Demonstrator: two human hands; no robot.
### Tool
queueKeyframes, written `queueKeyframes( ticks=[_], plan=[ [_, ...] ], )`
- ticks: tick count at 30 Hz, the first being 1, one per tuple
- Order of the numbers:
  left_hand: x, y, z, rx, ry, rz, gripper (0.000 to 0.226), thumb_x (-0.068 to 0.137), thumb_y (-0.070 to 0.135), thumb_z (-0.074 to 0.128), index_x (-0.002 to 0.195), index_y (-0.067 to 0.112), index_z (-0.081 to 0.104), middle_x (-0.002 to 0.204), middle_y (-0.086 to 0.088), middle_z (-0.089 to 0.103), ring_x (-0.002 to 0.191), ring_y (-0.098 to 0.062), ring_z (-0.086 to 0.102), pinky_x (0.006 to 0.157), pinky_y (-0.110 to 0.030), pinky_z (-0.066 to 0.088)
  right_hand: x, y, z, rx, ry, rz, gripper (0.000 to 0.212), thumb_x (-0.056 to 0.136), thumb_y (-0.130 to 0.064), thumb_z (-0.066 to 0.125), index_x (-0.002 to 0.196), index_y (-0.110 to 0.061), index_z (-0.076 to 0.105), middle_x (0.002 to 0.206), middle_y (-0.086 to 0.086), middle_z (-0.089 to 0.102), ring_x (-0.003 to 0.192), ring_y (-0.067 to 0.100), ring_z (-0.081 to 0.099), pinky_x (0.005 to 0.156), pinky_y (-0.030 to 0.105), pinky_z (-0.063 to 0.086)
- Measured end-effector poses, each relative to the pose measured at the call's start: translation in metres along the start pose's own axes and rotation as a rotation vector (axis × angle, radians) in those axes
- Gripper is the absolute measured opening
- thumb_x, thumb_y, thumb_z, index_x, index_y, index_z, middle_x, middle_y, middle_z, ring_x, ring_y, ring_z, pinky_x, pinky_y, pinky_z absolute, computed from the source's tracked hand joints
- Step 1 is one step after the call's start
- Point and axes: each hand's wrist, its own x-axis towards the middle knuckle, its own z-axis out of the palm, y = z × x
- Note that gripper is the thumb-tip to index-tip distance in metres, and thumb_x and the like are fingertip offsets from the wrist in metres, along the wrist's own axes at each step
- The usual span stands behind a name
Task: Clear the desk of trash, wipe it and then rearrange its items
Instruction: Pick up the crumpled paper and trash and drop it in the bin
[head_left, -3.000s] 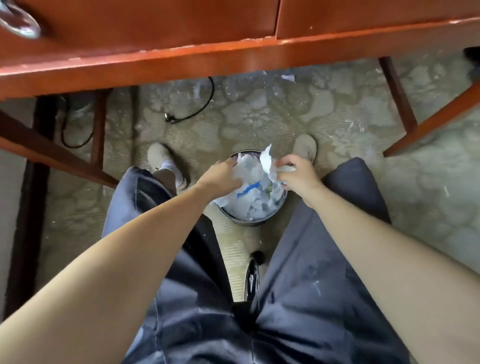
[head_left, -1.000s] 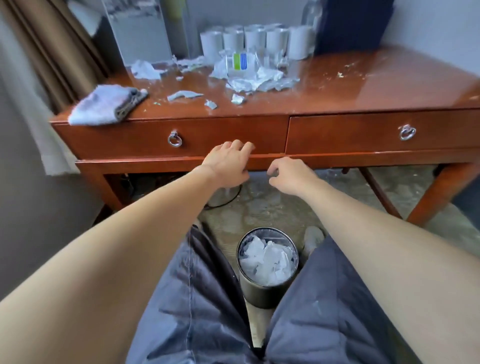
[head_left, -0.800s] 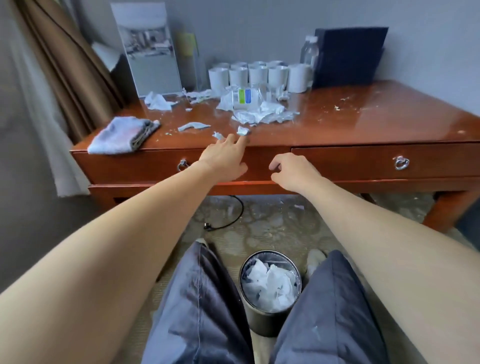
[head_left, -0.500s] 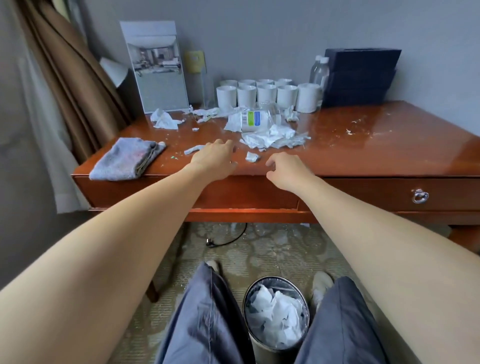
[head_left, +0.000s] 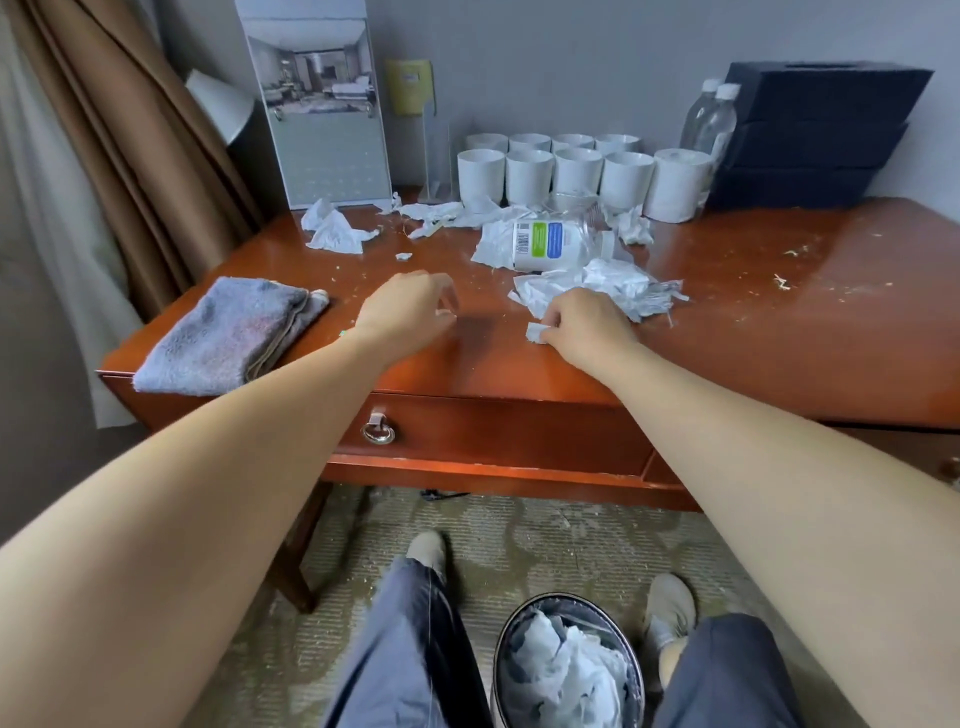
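Found right hand pinching a paper scrap near the desk front edge, left hand curled, contents indiscernible; flagged likely spill of loose crumpled paper onto carpet, short of the bin, from hasty sweeping.

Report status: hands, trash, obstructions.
Right hand pinching paper scrap; left hand curled over desk, hold unclear. Crumpled paper, toppled bottle left on desk. Bin below nearly full.

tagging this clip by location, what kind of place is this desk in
Probably a hotel room. A stand-up card picturing a furnished bedroom stands at the back of the wooden desk, beside rows of matching white cups and capped water bottles.
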Motion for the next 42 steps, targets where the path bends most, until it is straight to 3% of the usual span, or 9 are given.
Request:
queueKeyframes(
  ticks=[4,7,10,18,23,26,30,34,42],
  plan=[
    [0.011,-0.022,0.003,0.098,-0.085,-0.165,0.039,0.092,0.04,0.062,0.126,0.021,0.058,0.127,-0.013,0.053,0.117,-0.037,0.052,0.094,-0.045,0.049,0.026,0.021,-0.015,0.029,0.165,0.071,0.013,0.089,-0.028,0.065,0.101,-0.028,0.071,0.124,0.01,0.055,0.122,0.035,0.044,0.099,0.038,0.039],
    [0.017,-0.028,0.004,0.106,-0.109,-0.174,0.042,0.094,0.04,0.059,0.13,0.018,0.057,0.128,-0.014,0.056,0.114,-0.034,0.054,0.086,-0.037,0.044,0.041,0.037,-0.018,0.055,0.021,0.152,0.019,0.081,-0.034,0.069,0.098,-0.039,0.063,0.133,0.006,0.055,0.125,0.034,0.045,0.1,0.037,0.038],
    [0.022,-0.021,0.001,0.018,-0.092,-0.176,0.032,0.096,0.03,0.059,0.123,0.015,0.063,0.118,-0.013,0.064,0.095,-0.028,0.058,0.074,-0.032,0.043,0.038,0.039,-0.014,0.094,-0.123,0.135,0.041,0.085,-0.034,0.068,0.125,-0.038,0.06,0.138,0.002,0.054,0.122,0.03,0.051,0.094,0.033,0.045],
    [0.035,0.029,0.007,-0.279,0.021,-0.16,0.012,0.094,0.02,0.056,0.1,0.015,0.066,0.093,-0.001,0.068,0.076,-0.017,0.061,0.061,-0.029,0.05,0.025,0.034,-0.012,0.148,-0.062,0.01,0.03,0.085,-0.014,0.061,0.111,-0.027,0.072,0.114,0.01,0.062,0.094,0.031,0.061,0.076,0.033,0.052],
    [0.046,0.058,0.013,-0.373,-0.171,-0.119,0.04,0.092,0.021,0.057,0.132,0.017,0.054,0.121,-0.002,0.058,0.104,-0.019,0.056,0.078,-0.027,0.047,0.02,0.041,-0.017,0.156,-0.081,0.005,0.061,0.081,-0.03,0.07,0.138,-0.034,0.048,0.126,0.002,0.056,0.118,0.029,0.05,0.095,0.04,0.047],
    [0.043,0.059,0.023,-0.239,-0.303,-0.026,0.07,0.086,0.036,0.062,0.148,0.027,0.031,0.143,-0.006,0.04,0.131,-0.031,0.039,0.105,-0.047,0.04,0.022,0.051,-0.023,0.156,-0.093,0.061,0.079,0.077,-0.038,0.075,0.145,-0.031,0.037,0.145,0.006,0.042,0.132,0.031,0.037,0.099,0.042,0.043],
    [0.043,0.061,0.033,-0.095,-0.351,0.111,0.091,0.082,0.053,0.068,0.15,0.041,0.01,0.155,-0.005,0.021,0.141,-0.039,0.022,0.112,-0.056,0.027,0.025,0.061,-0.032,0.306,-0.004,0.063,0.067,0.081,-0.035,0.071,0.142,-0.027,0.043,0.142,0.003,0.046,0.13,0.024,0.042,0.102,0.038,0.041],
    [0.059,0.065,0.03,-0.053,-0.274,0.157,0.084,0.086,0.05,0.062,0.151,0.04,0.009,0.161,-0.006,0.01,0.144,-0.04,0.019,0.113,-0.057,0.021,0.034,0.071,-0.037,0.272,0.032,0.122,0.065,0.083,-0.042,0.065,0.141,-0.024,0.043,0.144,0.003,0.047,0.133,0.026,0.041,0.107,0.042,0.04],
    [0.135,0.056,0.002,0.009,-0.129,0.126,0.065,0.096,0.024,0.056,0.15,0.027,0.02,0.15,-0.018,0.03,0.133,-0.043,0.034,0.109,-0.055,0.032,0.051,0.068,-0.027,0.152,-0.198,0.106,0.102,0.074,-0.065,0.071,0.153,-0.022,0.024,0.157,0.003,0.027,0.144,0.03,0.021,0.11,0.043,0.029]
  ],
)
